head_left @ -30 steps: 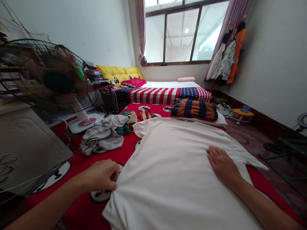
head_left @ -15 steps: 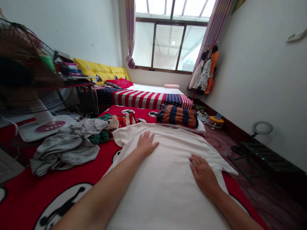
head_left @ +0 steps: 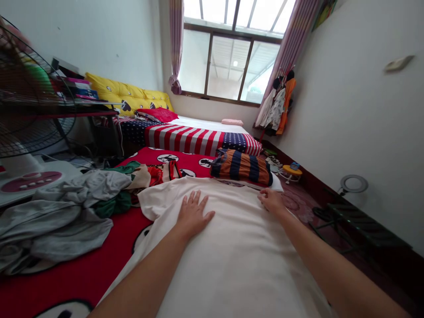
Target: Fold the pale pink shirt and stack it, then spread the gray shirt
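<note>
A white T-shirt [head_left: 232,256] lies spread flat on a red patterned blanket [head_left: 99,269]. My left hand [head_left: 193,214] rests flat on the shirt near its left shoulder, fingers spread. My right hand [head_left: 271,199] is at the shirt's far right shoulder edge; its fingers curl down onto the cloth there, and whether they pinch it I cannot make out.
A heap of grey and green clothes [head_left: 62,212] lies to the left. An orange and navy striped bundle [head_left: 241,167] sits just beyond the shirt. A standing fan [head_left: 23,132] is at far left, a flag-patterned bed [head_left: 195,137] behind, a dark rack [head_left: 361,225] at right.
My left hand went from gripping the shirt's left edge to lying flat near the collar. My right hand slid forward to the far right shoulder. The view moved closer and lower.
</note>
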Demonstrator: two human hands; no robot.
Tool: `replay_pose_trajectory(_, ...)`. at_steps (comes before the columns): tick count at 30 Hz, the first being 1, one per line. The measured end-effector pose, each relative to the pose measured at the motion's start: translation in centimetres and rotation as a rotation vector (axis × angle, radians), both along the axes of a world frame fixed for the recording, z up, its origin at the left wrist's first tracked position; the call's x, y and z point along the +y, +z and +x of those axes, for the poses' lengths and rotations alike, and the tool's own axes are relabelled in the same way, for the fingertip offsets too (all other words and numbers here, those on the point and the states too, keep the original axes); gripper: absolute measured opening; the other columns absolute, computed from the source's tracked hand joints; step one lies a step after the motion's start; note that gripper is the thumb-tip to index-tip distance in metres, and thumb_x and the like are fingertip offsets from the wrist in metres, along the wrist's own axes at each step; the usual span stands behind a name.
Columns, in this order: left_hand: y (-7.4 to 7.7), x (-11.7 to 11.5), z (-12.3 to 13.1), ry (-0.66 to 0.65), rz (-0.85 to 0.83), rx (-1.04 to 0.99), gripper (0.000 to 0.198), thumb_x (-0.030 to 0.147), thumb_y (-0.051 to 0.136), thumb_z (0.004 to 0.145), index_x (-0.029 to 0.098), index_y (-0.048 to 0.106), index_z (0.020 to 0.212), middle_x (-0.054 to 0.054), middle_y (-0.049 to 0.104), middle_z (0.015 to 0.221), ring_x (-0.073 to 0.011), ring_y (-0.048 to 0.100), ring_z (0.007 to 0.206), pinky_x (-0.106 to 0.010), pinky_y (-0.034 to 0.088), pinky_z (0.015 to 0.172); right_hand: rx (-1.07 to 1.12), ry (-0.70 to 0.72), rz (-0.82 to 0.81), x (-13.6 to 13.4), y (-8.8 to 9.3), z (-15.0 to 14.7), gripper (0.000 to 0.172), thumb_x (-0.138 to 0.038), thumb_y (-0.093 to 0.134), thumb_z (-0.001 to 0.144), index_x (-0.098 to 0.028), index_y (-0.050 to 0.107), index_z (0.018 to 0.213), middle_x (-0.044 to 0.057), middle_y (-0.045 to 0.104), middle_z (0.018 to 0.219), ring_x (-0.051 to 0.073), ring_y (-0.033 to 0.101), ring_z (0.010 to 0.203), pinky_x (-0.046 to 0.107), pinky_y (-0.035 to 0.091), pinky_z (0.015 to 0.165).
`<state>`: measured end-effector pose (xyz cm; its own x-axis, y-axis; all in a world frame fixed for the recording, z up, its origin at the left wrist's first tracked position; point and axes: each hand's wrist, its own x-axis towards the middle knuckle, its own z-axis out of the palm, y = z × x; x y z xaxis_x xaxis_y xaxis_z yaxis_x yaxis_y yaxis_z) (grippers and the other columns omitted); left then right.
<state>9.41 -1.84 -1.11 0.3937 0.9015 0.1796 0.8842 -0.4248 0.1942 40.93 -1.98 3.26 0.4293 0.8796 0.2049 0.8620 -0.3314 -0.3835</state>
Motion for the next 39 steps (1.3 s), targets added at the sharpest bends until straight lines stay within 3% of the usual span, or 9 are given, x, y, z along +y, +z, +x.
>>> replay_pose_trajectory(5,0.0,-0.1,0.0,-0.004,-0.004,-0.025,0.067,0.062,0.032,0.089,0.025,0.036,0.145,-0.011,0.02,0.156,-0.0286,0.012,0.145,-0.05,0.011,0.116,-0.065,-0.051,-0.041,3.3,-0.5,-0.8,0.019,-0.025,0.066,0.071,-0.017,0.069,0.088,0.014,0.07,0.096,0.028,0.064,0.095,0.031,0.046,0.075)
replay_pose_trajectory(11,0.2,-0.1,0.0,-0.008,-0.02,-0.046,0.066,0.061,0.035,0.088,0.027,0.036,0.145,-0.011,0.019,0.156,-0.0288,0.011,0.145,-0.05,0.01,0.116,-0.066,-0.123,-0.014,4.9,-0.7,-0.2,0.02,-0.017,0.052,0.077,-0.014,0.067,0.089,0.011,0.07,0.074,0.024,0.067,0.08,0.029,0.047,0.068)
replay_pose_trajectory(17,0.1,0.0,0.1,-0.007,-0.01,-0.054,0.065,0.061,0.035,0.088,0.03,0.036,0.145,-0.01,0.019,0.156,-0.0288,0.011,0.145,-0.05,0.01,0.115,-0.121,0.012,0.057,1.5,-1.2,-3.6,0.031,-0.022,0.047,0.084,-0.011,0.062,0.109,0.015,0.067,0.109,0.024,0.062,0.101,0.032,0.046,0.088)
replay_pose_trajectory(22,0.3,0.1,0.2,0.028,-0.019,-0.041,0.066,0.062,0.037,0.087,0.031,0.036,0.145,-0.009,0.02,0.156,-0.03,0.012,0.145,-0.051,0.008,0.115,-0.19,0.466,-0.054,-2.3,-2.5,-7.1,0.052,-0.045,0.043,0.091,-0.021,0.047,0.137,0.006,0.043,0.147,0.02,0.037,0.135,0.036,0.027,0.111)
replay_pose_trajectory(24,0.5,0.1,0.2,0.104,-0.023,-0.048,0.072,0.067,0.037,0.084,0.029,0.036,0.145,-0.009,0.021,0.156,-0.0327,0.01,0.145,-0.052,0.008,0.115,-0.211,0.448,-0.172,-2.6,-2.5,-7.3,0.062,-0.052,0.035,0.092,-0.021,0.032,0.146,0.006,0.025,0.155,0.023,0.02,0.143,0.047,0.018,0.114)
replay_pose_trajectory(26,0.6,0.2,0.2,0.183,-0.021,-0.055,0.078,0.07,0.038,0.082,0.025,0.037,0.145,-0.012,0.021,0.156,-0.035,0.009,0.144,-0.051,0.008,0.115,-0.211,0.24,-0.252,-2.5,-2.2,-7.3,0.066,-0.053,0.031,0.093,-0.018,0.028,0.148,0.009,0.02,0.157,0.027,0.016,0.144,0.054,0.016,0.112)
replay_pose_trajectory(28,0.6,0.3,0.2,0.215,-0.011,-0.055,0.078,0.069,0.038,0.083,0.022,0.037,0.145,-0.013,0.022,0.155,-0.0354,0.01,0.144,-0.05,0.009,0.115,-0.222,0.108,-0.258,-2.4,-1.7,-7.8,0.066,-0.051,0.031,0.094,-0.012,0.031,0.147,0.013,0.02,0.156,0.03,0.016,0.144,0.057,0.016,0.111)
replay_pose_trajectory(34,0.3,0.7,0.2,0.212,0.021,-0.041,0.058,0.048,0.034,0.092,0.022,0.038,0.144,-0.012,0.027,0.154,-0.0336,0.016,0.143,-0.05,0.013,0.115,-0.222,0.616,-0.158,-1.9,-1.5,-12.8,0.052,-0.037,0.034,0.095,-0.019,0.038,0.144,0.008,0.029,0.154,0.021,0.023,0.142,0.047,0.016,0.113)
replay_pose_trajectory(39,0.1,0.9,0.0,0.222,0.03,-0.057,0.057,0.034,0.033,0.093,0.014,0.036,0.145,-0.012,0.03,0.153,-0.0298,0.02,0.143,-0.045,0.018,0.116,-0.195,0.566,-0.071,2.3,-1.0,-16.5,0.043,-0.021,0.029,0.094,-0.017,0.059,0.124,0.01,0.057,0.133,0.02,0.048,0.123,0.036,0.033,0.103)
